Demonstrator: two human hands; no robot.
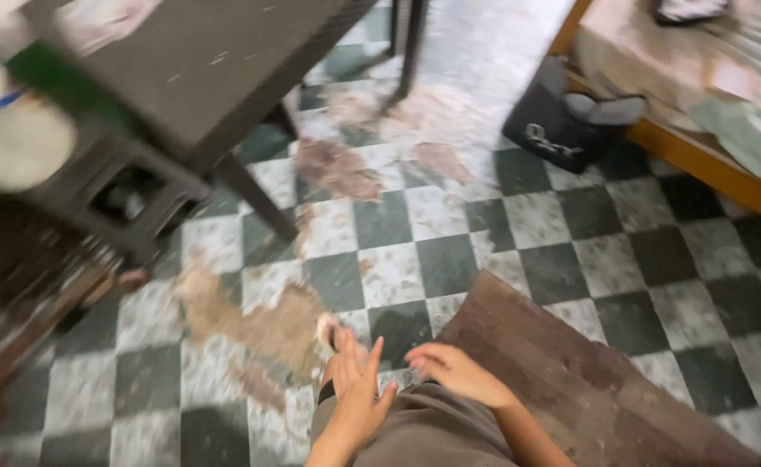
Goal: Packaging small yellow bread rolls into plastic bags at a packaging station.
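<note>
My left hand (356,389) is raised over my lap with its fingers spread and nothing in it. My right hand (451,369) hovers just beside it, fingers loosely curled, also holding nothing. Both hover above my knee in grey-brown cloth (432,432). Under them lies a worn checkered floor (449,251) of dark green and white tiles. A small pale object (326,329) lies on the floor just beyond my left fingertips; the blur hides what it is.
A dark table (199,60) with angled legs stands at the upper left. A brown mat (562,363) lies at the right of my knee. A black bag (562,121) leans against a wooden bed frame (700,164) at the upper right. Brown stains mark the tiles.
</note>
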